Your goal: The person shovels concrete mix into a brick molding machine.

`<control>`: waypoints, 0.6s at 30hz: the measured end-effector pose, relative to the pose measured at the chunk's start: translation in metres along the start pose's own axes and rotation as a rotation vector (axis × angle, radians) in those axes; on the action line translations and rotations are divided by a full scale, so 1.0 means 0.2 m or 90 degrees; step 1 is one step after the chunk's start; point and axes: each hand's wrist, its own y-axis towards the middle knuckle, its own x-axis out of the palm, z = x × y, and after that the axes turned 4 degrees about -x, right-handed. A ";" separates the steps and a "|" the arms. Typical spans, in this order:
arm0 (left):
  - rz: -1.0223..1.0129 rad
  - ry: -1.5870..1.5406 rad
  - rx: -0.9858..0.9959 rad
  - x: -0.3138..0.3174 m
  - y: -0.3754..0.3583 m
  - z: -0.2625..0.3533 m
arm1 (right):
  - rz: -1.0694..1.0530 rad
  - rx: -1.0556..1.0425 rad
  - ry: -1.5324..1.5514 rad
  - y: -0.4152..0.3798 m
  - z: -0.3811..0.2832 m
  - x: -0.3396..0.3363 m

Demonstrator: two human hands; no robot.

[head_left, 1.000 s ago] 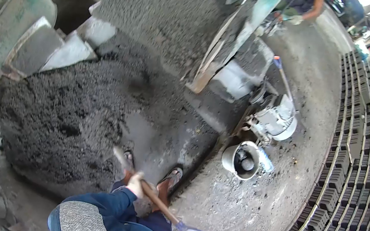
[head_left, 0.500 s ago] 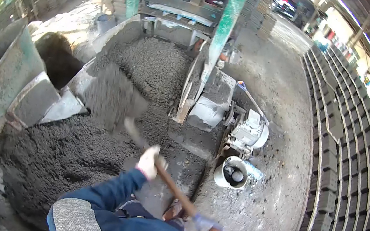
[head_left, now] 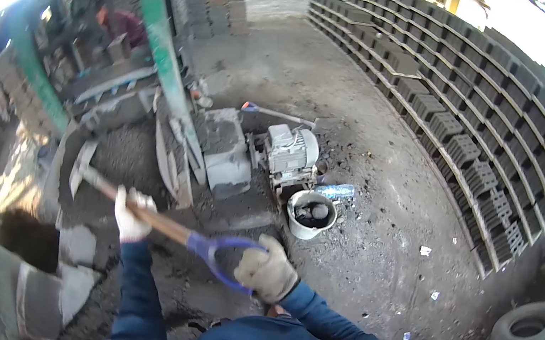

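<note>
**Shovel swung up and left, blade now empty**

Gloved right hand (head_left: pixel 268 270) wrapped around the blue D-grip of the wooden-shafted shovel (head_left: pixel 162 224); gloved left hand (head_left: pixel 130 212) closed on the shaft further along. Half a second ago, carried a grey load over the heap; now raised level, blade at the left over the grey trough (head_left: pixel 111 143), load gone. Throw judged finished. White bucket (head_left: pixel 310 214) beside the pale electric motor (head_left: pixel 291 150).

White bucket (head_left: pixel 309 214) beside motor (head_left: pixel 290 151) (block rows (head_left: pixel 482 126) behind)
</note>
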 end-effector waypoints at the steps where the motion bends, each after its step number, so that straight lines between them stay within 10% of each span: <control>1: 0.005 0.048 0.013 0.00 -0.09 -0.07 | -0.017 0.004 0.010 -0.08 0.00 0.06; 10: 0.207 0.024 -0.028 0.16 -0.30 -0.46 | -0.113 0.074 0.193 -0.27 0.09 0.05; 18: 0.173 0.046 -0.063 0.07 -0.34 -0.45 | -0.056 0.604 0.244 -0.34 0.01 -0.11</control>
